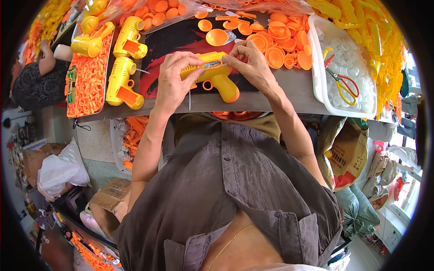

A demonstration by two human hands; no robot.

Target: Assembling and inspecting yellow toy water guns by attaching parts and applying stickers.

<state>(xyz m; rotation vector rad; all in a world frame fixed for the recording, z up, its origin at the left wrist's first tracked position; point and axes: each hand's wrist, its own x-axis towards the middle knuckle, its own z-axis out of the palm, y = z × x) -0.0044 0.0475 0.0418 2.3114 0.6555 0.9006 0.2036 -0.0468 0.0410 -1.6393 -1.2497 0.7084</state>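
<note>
A yellow toy gun (pixel 224 86) with an orange trigger and an orange-tipped grip is held up over the dark mat at the table's front edge. My left hand (pixel 174 77) wraps round its front end, thumb on the near side and fingers over the top. Along the gun's side runs a small printed sticker (pixel 213 64). My right hand (pixel 254 64) is closed in a pinch at the sticker's right end, against the rear of the gun. What lies between those fingertips is partly hidden.
Other yellow toy guns (pixel 121 83) lie at the left beside a tray of orange parts (pixel 86 86). Orange cups (pixel 280 40) are heaped behind my hands. A white bin (pixel 320 81) at right holds translucent parts and scissors (pixel 346 86). Another person (pixel 38 81) sits far left.
</note>
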